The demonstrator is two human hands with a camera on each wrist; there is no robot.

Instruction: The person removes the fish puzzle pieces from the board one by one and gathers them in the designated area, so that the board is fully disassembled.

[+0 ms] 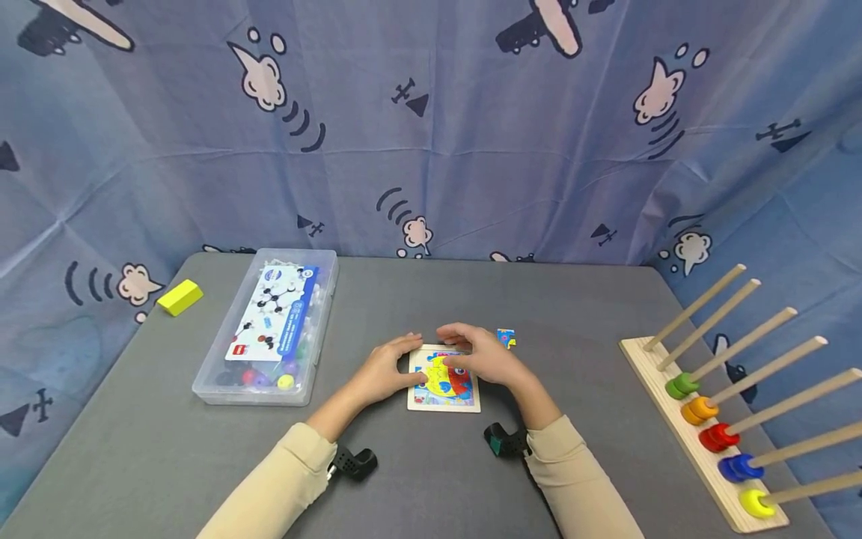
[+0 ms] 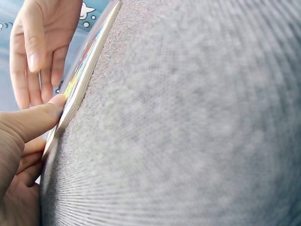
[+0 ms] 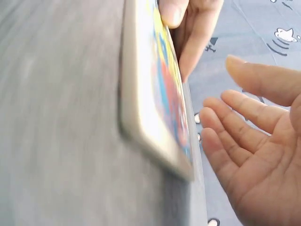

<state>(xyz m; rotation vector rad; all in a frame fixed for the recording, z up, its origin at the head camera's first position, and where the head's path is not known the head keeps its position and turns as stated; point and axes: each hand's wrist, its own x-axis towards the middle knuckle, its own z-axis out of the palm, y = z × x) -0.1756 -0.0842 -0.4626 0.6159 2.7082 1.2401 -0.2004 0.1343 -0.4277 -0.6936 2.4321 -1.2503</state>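
A square wooden jigsaw puzzle [image 1: 431, 405] with a pale frame and a yellow, red and blue picture lies on the table in the head view. My left hand [image 1: 387, 373] holds its left side, the thumb [image 2: 40, 120] on the face near the edge and the fingers along the far side. Over the puzzle's upper right my right hand [image 1: 488, 358] hovers with nothing in it. The right wrist view shows that hand's fingers [image 3: 240, 129] loosely bent and apart from the puzzle frame [image 3: 136, 94]. A small blue puzzle piece [image 1: 505, 337] lies just beyond the right hand.
On the left stands a clear plastic case [image 1: 313, 374] of molecular model parts, with a yellow block [image 1: 180, 297] beside it. A wooden peg rack [image 1: 687, 434] with coloured rings is at the right. A patterned blue curtain [image 1: 458, 172] hangs behind the grey table [image 1: 404, 479].
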